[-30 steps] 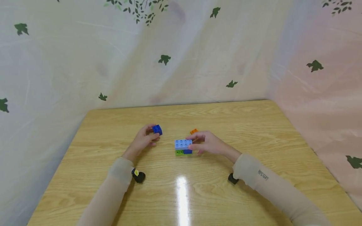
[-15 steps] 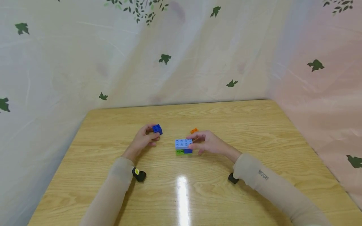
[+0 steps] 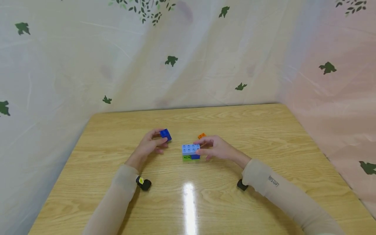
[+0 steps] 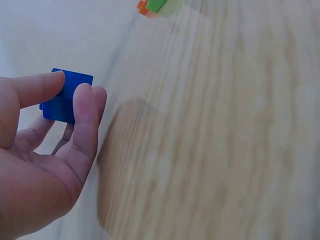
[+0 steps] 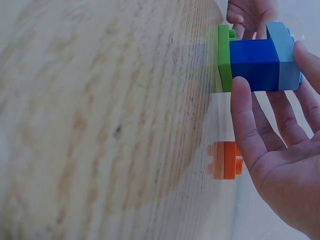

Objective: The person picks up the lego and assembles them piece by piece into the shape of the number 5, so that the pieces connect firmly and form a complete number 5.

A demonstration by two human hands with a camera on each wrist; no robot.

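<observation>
Pinching between fingers and thumb, left hand [image 3: 150, 144] held a dark-blue block [image 3: 165, 134] — left of the stack [image 3: 189, 151] | right hand [image 3: 217, 148] gripped the stack's right end | stack stood on wooden table [image 3: 241, 127] | orange brick [image 3: 201, 135] lay beyond

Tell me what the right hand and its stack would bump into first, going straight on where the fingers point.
Leading with the block stack, the right hand would probably meet the left hand and its dark blue brick; relative height and depth are unclear, so it might pass by.
</observation>
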